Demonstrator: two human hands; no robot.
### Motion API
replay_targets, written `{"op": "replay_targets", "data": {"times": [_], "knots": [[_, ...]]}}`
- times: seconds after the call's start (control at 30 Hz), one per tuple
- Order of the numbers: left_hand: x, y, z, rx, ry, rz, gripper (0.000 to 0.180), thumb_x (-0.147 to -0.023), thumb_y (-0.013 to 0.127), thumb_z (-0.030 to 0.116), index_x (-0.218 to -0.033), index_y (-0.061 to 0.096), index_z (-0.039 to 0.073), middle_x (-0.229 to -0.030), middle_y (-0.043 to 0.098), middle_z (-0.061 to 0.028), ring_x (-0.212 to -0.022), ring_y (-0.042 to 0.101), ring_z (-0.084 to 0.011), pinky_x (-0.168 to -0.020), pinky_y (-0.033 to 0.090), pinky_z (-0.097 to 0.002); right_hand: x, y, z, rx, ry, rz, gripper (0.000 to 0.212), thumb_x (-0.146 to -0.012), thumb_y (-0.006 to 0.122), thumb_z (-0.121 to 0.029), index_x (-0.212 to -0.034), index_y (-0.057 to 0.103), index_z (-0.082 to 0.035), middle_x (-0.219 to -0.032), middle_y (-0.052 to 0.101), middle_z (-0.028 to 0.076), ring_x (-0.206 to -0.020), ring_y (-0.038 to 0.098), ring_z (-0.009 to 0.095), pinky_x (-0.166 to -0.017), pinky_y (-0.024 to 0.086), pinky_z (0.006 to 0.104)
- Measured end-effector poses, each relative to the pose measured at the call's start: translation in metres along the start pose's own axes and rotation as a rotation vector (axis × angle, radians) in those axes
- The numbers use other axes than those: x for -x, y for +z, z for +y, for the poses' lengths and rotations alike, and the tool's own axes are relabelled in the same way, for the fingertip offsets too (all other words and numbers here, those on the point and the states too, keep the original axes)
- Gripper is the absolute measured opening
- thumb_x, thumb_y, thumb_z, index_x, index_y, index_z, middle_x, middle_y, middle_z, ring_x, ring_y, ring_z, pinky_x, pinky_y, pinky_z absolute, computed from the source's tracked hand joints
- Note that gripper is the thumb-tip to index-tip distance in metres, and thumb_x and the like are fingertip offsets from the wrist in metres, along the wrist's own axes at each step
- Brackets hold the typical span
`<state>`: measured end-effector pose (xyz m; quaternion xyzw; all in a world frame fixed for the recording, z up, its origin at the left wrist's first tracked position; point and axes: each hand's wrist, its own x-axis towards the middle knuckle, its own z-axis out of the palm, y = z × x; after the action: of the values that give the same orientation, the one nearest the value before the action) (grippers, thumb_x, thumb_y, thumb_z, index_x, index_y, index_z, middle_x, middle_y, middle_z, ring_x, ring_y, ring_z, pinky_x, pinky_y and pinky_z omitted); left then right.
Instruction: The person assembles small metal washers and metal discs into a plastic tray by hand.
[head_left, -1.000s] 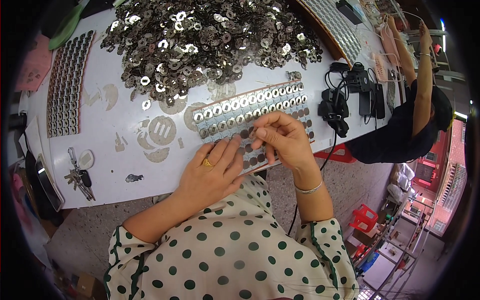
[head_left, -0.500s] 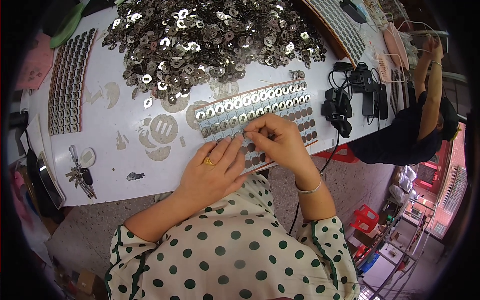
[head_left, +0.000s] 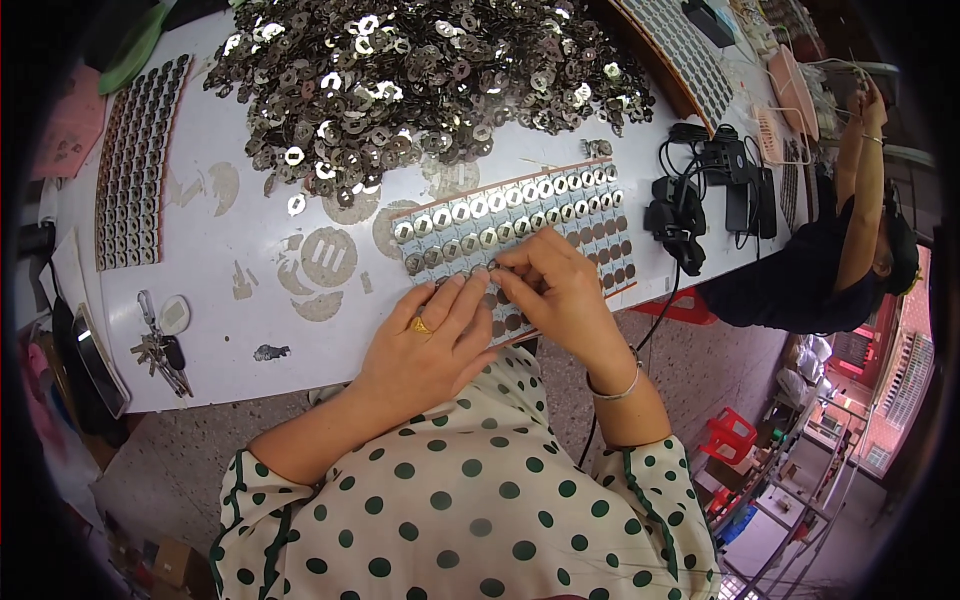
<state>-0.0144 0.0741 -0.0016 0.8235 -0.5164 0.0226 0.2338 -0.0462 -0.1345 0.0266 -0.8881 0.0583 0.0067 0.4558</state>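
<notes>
A board [head_left: 513, 190] covered with rows of round metal discs lies at a slant before me. Its far rows carry shiny discs with an oblong hole; the nearer rows look dark and brownish. My left hand [head_left: 428, 335], with a gold ring, rests its stretched fingers on the board's near left part. Beside those fingertips, my right hand [head_left: 555, 295] has thumb and index finger closed on what seems to be a small metal disc, mostly covered by the fingers. Beyond the board spreads a large heap of loose metal discs [head_left: 400, 90].
Another filled board [head_left: 145, 165] lies at the left, near keys [head_left: 162, 355] and a phone [head_left: 100, 360]. Black adapters with cables [head_left: 680, 215] sit right of the board. A third board [head_left: 680, 65] is at the far right. Another person [head_left: 820, 250] works at the right.
My right hand has shifted slightly, its fingertips still by the left ones. The board has moved a touch to the right. The other person's hands have moved a little.
</notes>
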Motion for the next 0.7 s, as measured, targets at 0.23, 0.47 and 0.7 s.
{"op": "replay_targets", "data": {"times": [0.23,0.47,0.7], "knots": [[0.001,0.001,0.000,0.002,0.001,0.012,0.044,-0.085,0.073,0.041,-0.113,0.063,0.009,-0.143,0.055,-0.0130,-0.124,0.054,-0.0264,-0.106,0.040,-0.0429,0.007,0.004,-0.006,0.113,-0.013,0.023,0.013,-0.087,0.073,-0.004,-0.096,0.064,-0.001,-0.089,0.059,0.012,-0.070,0.065,0.030,-0.060,0.052,0.0364],[-0.007,0.001,0.002,0.032,-0.015,0.026,0.044,-0.076,0.077,0.036,-0.107,0.062,0.009,-0.148,0.052,-0.0077,-0.121,0.051,-0.0235,-0.100,0.039,-0.0408,-0.037,-0.020,-0.011,0.149,-0.088,0.148,0.019,-0.088,0.073,-0.003,-0.107,0.070,-0.004,-0.092,0.070,0.010,-0.069,0.065,0.017,-0.061,0.052,0.0287],[-0.005,0.000,-0.001,0.106,-0.011,0.012,0.043,-0.073,0.077,0.034,-0.105,0.063,0.009,-0.149,0.051,-0.0066,-0.120,0.050,-0.0234,-0.100,0.037,-0.0421,-0.103,-0.002,0.013,0.463,-0.495,0.267,0.025,-0.088,0.070,0.001,-0.112,0.071,-0.004,-0.094,0.070,0.009,-0.078,0.067,0.016,-0.068,0.054,0.0278]]}}
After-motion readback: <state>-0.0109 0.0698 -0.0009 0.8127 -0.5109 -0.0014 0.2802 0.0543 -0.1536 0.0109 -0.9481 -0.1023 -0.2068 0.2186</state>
